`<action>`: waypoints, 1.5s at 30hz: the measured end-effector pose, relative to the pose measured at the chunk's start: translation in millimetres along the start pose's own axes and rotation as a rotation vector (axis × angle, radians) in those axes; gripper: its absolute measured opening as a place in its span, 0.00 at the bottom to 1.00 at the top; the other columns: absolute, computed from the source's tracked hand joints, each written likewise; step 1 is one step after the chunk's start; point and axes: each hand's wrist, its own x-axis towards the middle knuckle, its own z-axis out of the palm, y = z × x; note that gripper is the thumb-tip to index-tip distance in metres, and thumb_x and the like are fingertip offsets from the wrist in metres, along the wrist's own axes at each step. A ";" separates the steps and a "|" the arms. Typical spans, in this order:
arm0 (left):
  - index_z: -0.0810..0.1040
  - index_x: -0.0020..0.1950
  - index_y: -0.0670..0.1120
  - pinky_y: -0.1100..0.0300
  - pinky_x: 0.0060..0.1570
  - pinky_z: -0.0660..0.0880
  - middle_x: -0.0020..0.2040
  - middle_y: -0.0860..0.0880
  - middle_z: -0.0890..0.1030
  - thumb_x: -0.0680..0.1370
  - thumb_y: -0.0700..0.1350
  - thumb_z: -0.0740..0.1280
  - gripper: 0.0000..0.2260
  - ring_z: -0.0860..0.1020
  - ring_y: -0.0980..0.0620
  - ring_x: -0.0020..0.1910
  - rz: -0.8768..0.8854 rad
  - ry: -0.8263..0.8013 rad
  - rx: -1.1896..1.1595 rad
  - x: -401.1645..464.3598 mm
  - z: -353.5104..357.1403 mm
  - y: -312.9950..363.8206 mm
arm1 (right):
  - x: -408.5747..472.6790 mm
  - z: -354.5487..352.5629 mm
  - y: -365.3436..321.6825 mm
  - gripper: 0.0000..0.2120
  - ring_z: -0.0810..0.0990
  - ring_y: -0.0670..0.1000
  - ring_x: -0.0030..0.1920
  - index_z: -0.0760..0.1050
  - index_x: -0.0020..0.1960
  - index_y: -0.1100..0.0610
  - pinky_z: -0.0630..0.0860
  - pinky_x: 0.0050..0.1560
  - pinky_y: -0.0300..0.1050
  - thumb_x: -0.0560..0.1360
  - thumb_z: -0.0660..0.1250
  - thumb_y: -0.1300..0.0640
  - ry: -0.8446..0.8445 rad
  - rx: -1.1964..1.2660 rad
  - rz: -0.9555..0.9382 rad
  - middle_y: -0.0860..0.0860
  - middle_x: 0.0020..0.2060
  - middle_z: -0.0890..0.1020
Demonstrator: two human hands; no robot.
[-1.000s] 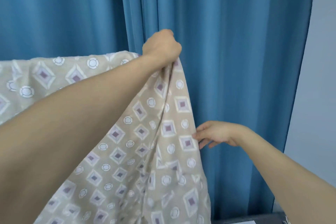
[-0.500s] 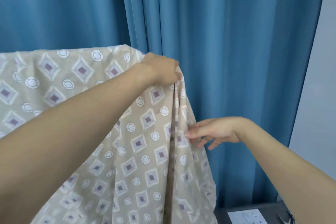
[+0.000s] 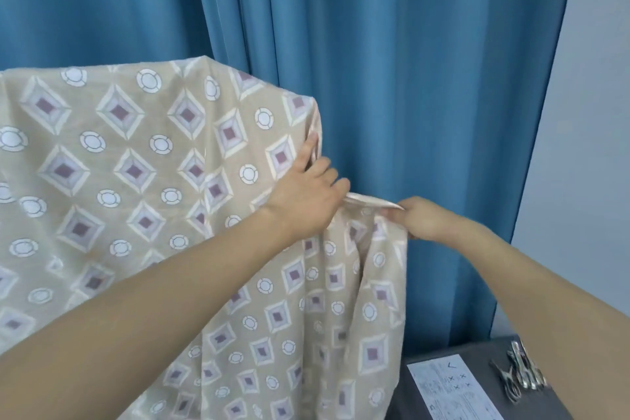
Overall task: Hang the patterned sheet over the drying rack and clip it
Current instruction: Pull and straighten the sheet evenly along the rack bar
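- Fingers of the left hand (image 3: pixel 306 196) are curled into the sheet (image 3: pixel 143 160) just below its draped corner; the right hand (image 3: pixel 414 218) pinches the edge.
- Between both hands a short strip of hem is stretched, running roughly left-right.
- Sheet is already draped over something hidden, probably the rack.
- Clips (image 3: pixel 520 375) are seen lower right, nearer the right hand, so that one's likely freed to grab them.

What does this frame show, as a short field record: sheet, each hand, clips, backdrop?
sheet: beige diamond-and-circle patterned sheet, draped over a hidden support
left hand: left hand holds the sheet's right edge
right hand: right hand pinches the edge fold
clips: metal clips on grey surface, unused
backdrop: blue curtain
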 end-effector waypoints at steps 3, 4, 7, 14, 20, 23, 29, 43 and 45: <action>0.74 0.48 0.43 0.39 0.74 0.53 0.35 0.46 0.76 0.71 0.38 0.50 0.15 0.76 0.41 0.43 -0.183 0.124 -0.101 20.8 -2.6 6.4 | -5.9 2.2 33.2 0.19 0.79 0.50 0.39 0.76 0.47 0.60 0.74 0.44 0.45 0.74 0.69 0.43 -0.026 0.064 -0.008 0.49 0.39 0.80; 0.73 0.49 0.43 0.40 0.74 0.54 0.36 0.46 0.77 0.71 0.36 0.52 0.13 0.76 0.41 0.42 -0.256 0.176 -0.164 29.5 -4.2 8.6 | -10.5 7.9 41.2 0.18 0.82 0.49 0.45 0.76 0.53 0.56 0.77 0.50 0.46 0.72 0.71 0.43 -0.107 0.129 0.006 0.47 0.45 0.83; 0.72 0.51 0.44 0.43 0.72 0.57 0.40 0.45 0.79 0.74 0.35 0.56 0.10 0.76 0.40 0.44 -0.469 0.263 -0.307 55.0 -9.0 14.3 | -26.7 32.9 68.9 0.16 0.82 0.49 0.54 0.76 0.57 0.47 0.77 0.60 0.51 0.71 0.72 0.48 -0.397 0.160 0.122 0.45 0.53 0.84; 0.63 0.75 0.44 0.36 0.74 0.46 0.74 0.40 0.65 0.72 0.41 0.54 0.29 0.60 0.38 0.75 -0.177 0.129 -0.144 45.4 45.9 72.0 | -64.3 45.9 132.0 0.13 0.81 0.50 0.37 0.79 0.48 0.57 0.77 0.48 0.47 0.77 0.67 0.46 -0.061 0.274 0.362 0.54 0.43 0.83; 0.43 0.80 0.54 0.36 0.69 0.28 0.79 0.47 0.37 0.75 0.57 0.60 0.39 0.32 0.43 0.77 -0.069 -0.407 -0.518 -20.1 74.9 186.9 | -87.6 47.1 143.8 0.08 0.80 0.44 0.34 0.80 0.46 0.58 0.73 0.36 0.33 0.74 0.72 0.52 0.030 0.424 0.285 0.48 0.37 0.82; 0.46 0.80 0.55 0.34 0.67 0.27 0.79 0.48 0.38 0.75 0.59 0.61 0.38 0.31 0.43 0.76 -0.040 -0.657 -0.528 -49.1 88.3 224.4 | -97.7 62.0 156.1 0.06 0.81 0.43 0.38 0.80 0.48 0.54 0.76 0.42 0.33 0.72 0.74 0.55 -0.081 0.343 0.368 0.47 0.40 0.84; 0.58 0.76 0.49 0.35 0.72 0.39 0.77 0.44 0.53 0.75 0.50 0.59 0.29 0.49 0.39 0.76 -0.113 -0.497 -0.401 -67.9 95.6 212.2 | -104.2 81.2 176.0 0.13 0.82 0.50 0.43 0.78 0.53 0.58 0.79 0.40 0.41 0.71 0.73 0.54 -0.309 0.072 0.559 0.52 0.45 0.83; 0.79 0.59 0.44 0.49 0.58 0.63 0.63 0.44 0.75 0.68 0.41 0.64 0.19 0.69 0.42 0.59 -0.577 0.198 -0.456 -156.0 43.9 74.6 | -23.6 81.6 -80.9 0.39 0.56 0.48 0.74 0.51 0.78 0.52 0.58 0.74 0.53 0.73 0.66 0.50 0.488 0.381 -0.356 0.50 0.73 0.57; 0.77 0.62 0.44 0.47 0.59 0.64 0.64 0.42 0.73 0.70 0.42 0.65 0.20 0.70 0.41 0.58 -0.729 0.192 -0.417 -173.1 39.5 43.1 | -21.4 86.4 -123.5 0.37 0.54 0.51 0.75 0.53 0.77 0.57 0.51 0.76 0.54 0.73 0.65 0.49 0.650 0.229 -0.502 0.55 0.74 0.57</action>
